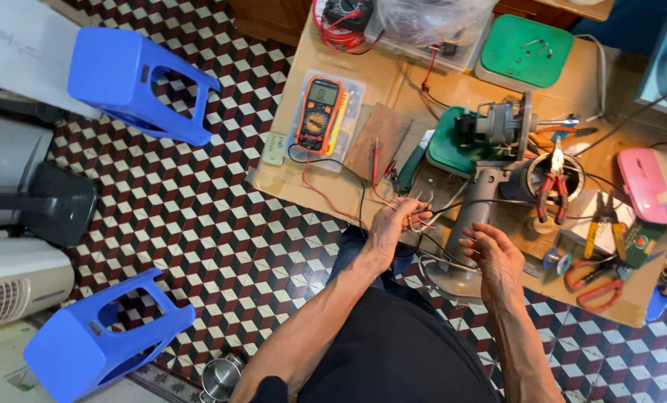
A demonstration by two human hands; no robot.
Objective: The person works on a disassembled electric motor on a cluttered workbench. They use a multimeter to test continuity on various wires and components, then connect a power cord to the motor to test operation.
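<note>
Cardboard covers the bench (326, 195), set over a checkered tile floor (221, 224). Near its six o'clock edge, the left hand (390, 227) pinches a bundle of thin wires (417, 209), its grip closed so the loose ends fan out apart. At three o'clock of it the right hand (496, 263) hovers with its grip open, holding nothing. Beyond, at twelve o'clock, the grey fan motor (494, 138) lies tipped over; the orange multimeter (319, 113) rests at ten o'clock, within reach.
</note>
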